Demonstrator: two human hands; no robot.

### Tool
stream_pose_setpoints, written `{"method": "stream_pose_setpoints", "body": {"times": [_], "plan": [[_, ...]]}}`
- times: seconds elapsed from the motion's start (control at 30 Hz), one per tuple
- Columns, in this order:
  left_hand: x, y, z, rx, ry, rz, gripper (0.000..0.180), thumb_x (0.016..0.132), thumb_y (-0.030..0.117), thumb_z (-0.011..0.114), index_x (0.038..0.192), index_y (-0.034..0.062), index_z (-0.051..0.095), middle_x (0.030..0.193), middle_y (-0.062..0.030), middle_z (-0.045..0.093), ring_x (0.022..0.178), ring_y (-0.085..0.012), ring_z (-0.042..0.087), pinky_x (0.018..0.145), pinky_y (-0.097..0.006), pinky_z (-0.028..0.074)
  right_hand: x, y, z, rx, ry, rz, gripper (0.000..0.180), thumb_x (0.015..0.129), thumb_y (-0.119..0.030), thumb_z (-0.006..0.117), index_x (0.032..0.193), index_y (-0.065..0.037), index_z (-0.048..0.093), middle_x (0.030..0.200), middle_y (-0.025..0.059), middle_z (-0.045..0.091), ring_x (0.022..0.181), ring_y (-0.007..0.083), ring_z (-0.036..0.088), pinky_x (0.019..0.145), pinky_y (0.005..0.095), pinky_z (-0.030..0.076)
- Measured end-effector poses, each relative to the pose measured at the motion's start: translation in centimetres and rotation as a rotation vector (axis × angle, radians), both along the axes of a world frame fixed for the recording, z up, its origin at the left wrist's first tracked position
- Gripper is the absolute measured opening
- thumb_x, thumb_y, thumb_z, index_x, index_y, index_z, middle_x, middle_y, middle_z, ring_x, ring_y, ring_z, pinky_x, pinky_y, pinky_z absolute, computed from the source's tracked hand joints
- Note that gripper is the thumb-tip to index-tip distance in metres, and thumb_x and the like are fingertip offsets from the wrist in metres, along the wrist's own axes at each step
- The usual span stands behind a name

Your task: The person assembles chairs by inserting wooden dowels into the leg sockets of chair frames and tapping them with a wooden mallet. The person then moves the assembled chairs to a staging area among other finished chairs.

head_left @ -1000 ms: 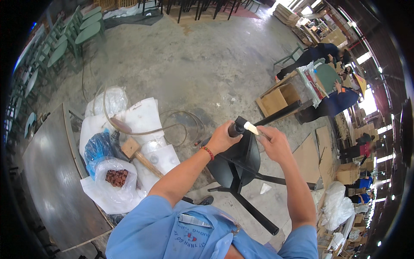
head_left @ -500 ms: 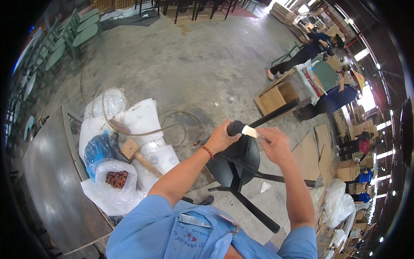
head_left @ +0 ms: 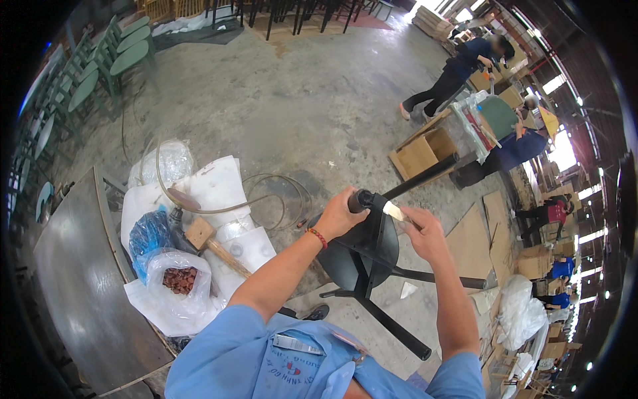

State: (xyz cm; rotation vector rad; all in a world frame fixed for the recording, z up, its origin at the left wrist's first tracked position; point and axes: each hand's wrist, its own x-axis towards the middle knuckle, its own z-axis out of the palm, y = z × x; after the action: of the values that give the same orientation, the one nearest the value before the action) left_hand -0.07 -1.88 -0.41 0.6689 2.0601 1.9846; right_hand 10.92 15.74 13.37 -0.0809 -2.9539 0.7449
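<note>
A black metal stool (head_left: 367,256) lies upside down in front of me, its round seat low and its tube legs sticking outward. My left hand (head_left: 339,214) is wrapped around the end of the leg (head_left: 361,199) that points up toward me. My right hand (head_left: 420,229) pinches a small pale piece (head_left: 393,211) and holds it against that same leg end. Another leg (head_left: 420,177) reaches away toward a cardboard box.
A wooden mallet (head_left: 211,241), a clear bag of brown parts (head_left: 178,284), a blue bag (head_left: 150,234) and a hose (head_left: 219,206) lie on white sheets to my left. A grey metal table (head_left: 80,286) stands beside them. Other people (head_left: 458,66) work near cardboard boxes (head_left: 425,153) at right.
The hands stay on the stool leg end almost unmoved. A person at the upper right has walked further into view near the boxes.
</note>
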Motion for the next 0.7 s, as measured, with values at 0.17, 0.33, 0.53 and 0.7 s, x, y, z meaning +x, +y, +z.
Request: {"method": "stream_pose_setpoints", "body": {"times": [0.17, 0.33, 0.53, 0.7], "plan": [[0.1, 0.1, 0.0, 0.024, -0.015, 0.012, 0.044, 0.077, 0.023, 0.078, 0.109, 0.0029, 0.057, 0.096, -0.0179, 0.066, 0.09, -0.0335, 0.064, 0.08, -0.04, 0.05, -0.2, -0.6, -0.2, 0.014, 0.057, 0.02, 0.034, 0.081, -0.006, 0.067, 0.115, -0.007, 0.068, 0.105, 0.0155, 0.068, 0.099, 0.0336, 0.063, 0.086, 0.0377, 0.05], [0.1, 0.0, 0.1, -0.017, -0.048, -0.016, 0.04, 0.078, 0.019, 0.078, 0.11, 0.0043, 0.058, 0.098, -0.0134, 0.067, 0.093, -0.0264, 0.064, 0.083, -0.037, 0.049, 0.1, -0.1, 0.0, -0.059, 0.062, 0.023, 0.032, 0.082, -0.009, 0.067, 0.114, -0.006, 0.068, 0.107, 0.0163, 0.068, 0.101, 0.0343, 0.062, 0.088, 0.0393, 0.049], [0.1, 0.1, 0.0, 0.048, -0.008, 0.0, 0.041, 0.079, 0.019, 0.077, 0.111, 0.0043, 0.058, 0.099, -0.0154, 0.066, 0.094, -0.0295, 0.065, 0.083, -0.037, 0.049, -2.6, -0.1, -0.2, 0.005, 0.037, 0.043, 0.034, 0.083, -0.014, 0.067, 0.116, -0.006, 0.067, 0.104, 0.0155, 0.067, 0.096, 0.0347, 0.063, 0.084, 0.0406, 0.049], [0.1, 0.1, -0.1, 0.02, -0.02, 0.008, 0.041, 0.079, 0.02, 0.077, 0.111, 0.0045, 0.058, 0.1, -0.015, 0.067, 0.094, -0.0288, 0.064, 0.083, -0.037, 0.049, -1.7, -0.2, 0.2, -0.107, -0.037, -0.04, 0.035, 0.082, -0.013, 0.068, 0.116, -0.006, 0.067, 0.106, 0.0155, 0.068, 0.095, 0.0334, 0.063, 0.085, 0.0388, 0.049]]}}
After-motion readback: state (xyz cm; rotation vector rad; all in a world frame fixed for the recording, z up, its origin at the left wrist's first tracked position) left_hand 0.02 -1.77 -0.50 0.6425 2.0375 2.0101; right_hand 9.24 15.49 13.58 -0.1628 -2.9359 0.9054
